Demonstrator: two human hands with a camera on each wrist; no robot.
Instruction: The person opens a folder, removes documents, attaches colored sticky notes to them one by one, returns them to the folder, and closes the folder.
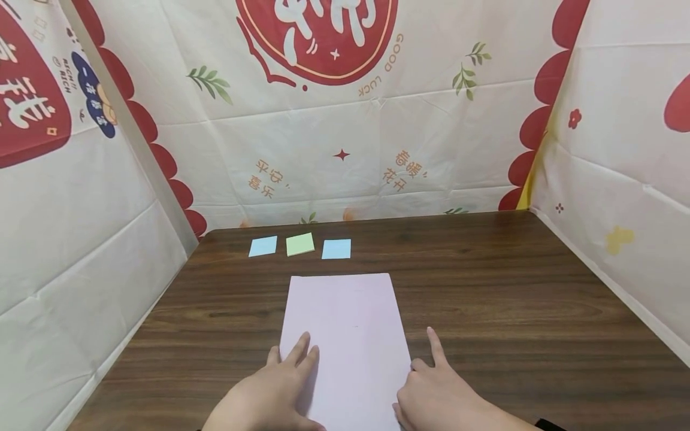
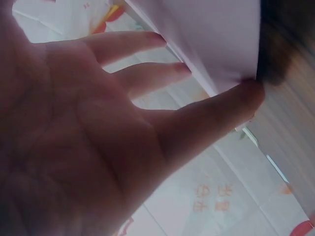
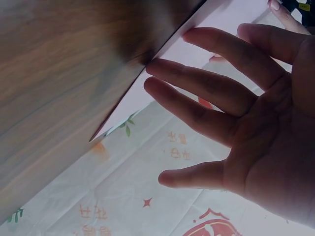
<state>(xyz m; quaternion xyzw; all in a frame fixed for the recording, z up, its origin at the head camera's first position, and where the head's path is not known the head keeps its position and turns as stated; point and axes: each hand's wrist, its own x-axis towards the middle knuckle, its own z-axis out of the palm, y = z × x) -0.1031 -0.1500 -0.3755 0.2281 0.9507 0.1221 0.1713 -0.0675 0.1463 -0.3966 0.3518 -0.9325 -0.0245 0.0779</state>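
A pale pink rectangular sheet of paper [image 1: 353, 323] lies on the dark wooden table, its far edge toward the back. At its left edge, my left hand [image 1: 275, 386] rests with fingers spread, some over the sheet. The left wrist view shows the left fingertips [image 2: 253, 91] right at the paper's edge. My right hand [image 1: 436, 389] is at the right edge, one finger pointing away from the sheet over the wood. In the right wrist view, fairly straight right fingers [image 3: 197, 88] reach to the paper's edge, with no object in the palm.
Behind the sheet lie a blue sticky note [image 1: 263, 246], a green sticky note [image 1: 300, 244] and another blue sticky note [image 1: 336, 249] in a row. White printed cloth [image 1: 345, 126] hangs at the back and both sides of the wooden table [image 1: 501, 287].
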